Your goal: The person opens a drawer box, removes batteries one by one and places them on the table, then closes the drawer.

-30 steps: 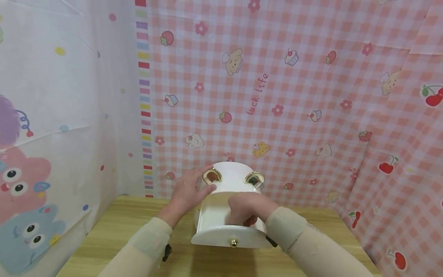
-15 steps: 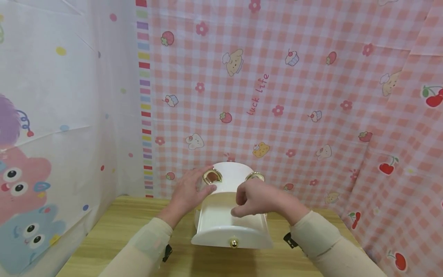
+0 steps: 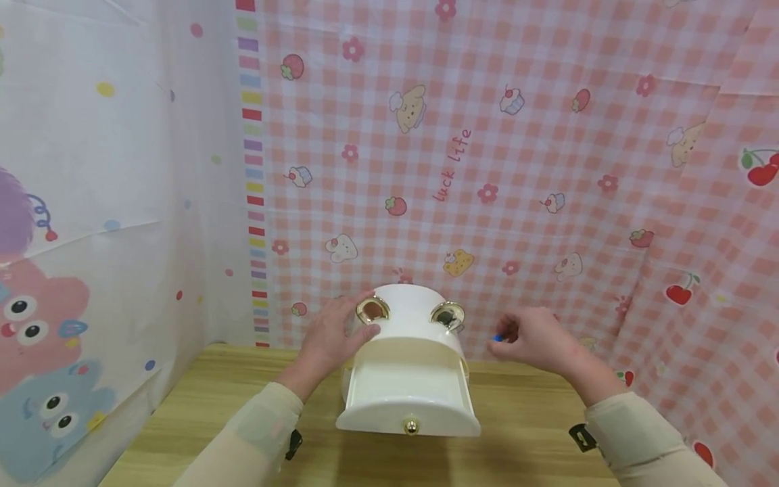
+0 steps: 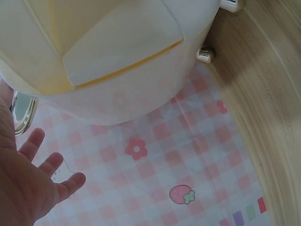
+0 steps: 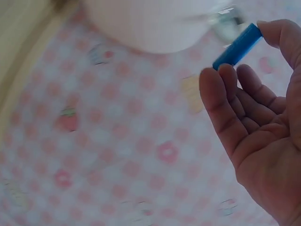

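Observation:
A glossy white box (image 3: 409,308) with two gold-rimmed eye-like ornaments stands on the table, its drawer (image 3: 380,415) pulled out toward me. My left hand (image 3: 333,337) rests against the box's left upper side, thumb near the left gold ornament (image 3: 372,310). In the left wrist view, several of its fingers (image 4: 51,165) extend loosely, clear of the box. To the right of the box, my right hand (image 3: 538,343) is raised and pinches a small blue cylinder (image 5: 238,45) between thumb and fingertips. No object shows inside the visible part of the drawer.
The wooden table (image 3: 243,406) extends to both sides of the box. Close behind it hangs a pink checked cloth (image 3: 365,223), with a white patterned cloth (image 3: 146,270) on the left. A gold knob (image 3: 411,427) sticks out from the drawer front.
My right hand has come up out of the drawer and moved right, past the box, with the blue cylinder now visible in its fingertips. The left hand and box have stayed put.

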A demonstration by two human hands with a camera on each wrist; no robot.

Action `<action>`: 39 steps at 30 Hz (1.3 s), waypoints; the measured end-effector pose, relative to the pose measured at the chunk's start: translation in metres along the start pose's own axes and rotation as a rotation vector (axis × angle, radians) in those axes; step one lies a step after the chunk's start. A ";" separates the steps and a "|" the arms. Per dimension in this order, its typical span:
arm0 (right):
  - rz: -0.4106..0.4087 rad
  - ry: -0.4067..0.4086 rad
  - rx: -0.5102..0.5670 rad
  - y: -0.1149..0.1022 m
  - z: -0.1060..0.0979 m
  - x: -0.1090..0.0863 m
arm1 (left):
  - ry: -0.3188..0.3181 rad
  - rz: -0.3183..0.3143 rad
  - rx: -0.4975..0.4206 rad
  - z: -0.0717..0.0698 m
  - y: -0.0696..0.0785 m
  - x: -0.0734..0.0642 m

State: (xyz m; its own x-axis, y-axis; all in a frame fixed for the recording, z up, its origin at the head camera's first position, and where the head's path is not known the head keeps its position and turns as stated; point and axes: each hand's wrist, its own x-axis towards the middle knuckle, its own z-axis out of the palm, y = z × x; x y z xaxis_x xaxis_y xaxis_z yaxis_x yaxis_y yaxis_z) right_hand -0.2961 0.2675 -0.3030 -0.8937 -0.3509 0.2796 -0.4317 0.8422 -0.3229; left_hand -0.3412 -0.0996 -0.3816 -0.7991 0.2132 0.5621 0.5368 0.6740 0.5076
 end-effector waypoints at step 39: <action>-0.154 -0.212 -0.059 0.109 0.165 -0.052 | -0.006 0.009 0.019 -0.001 -0.004 -0.002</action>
State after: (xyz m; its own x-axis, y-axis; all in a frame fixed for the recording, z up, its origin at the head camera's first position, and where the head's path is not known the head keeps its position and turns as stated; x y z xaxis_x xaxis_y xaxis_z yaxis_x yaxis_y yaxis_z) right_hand -0.3170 0.3105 -0.5016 -0.8263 -0.5495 0.1236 -0.5624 0.7923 -0.2366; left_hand -0.3414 -0.1029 -0.3841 -0.7958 0.2235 0.5627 0.5388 0.6854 0.4898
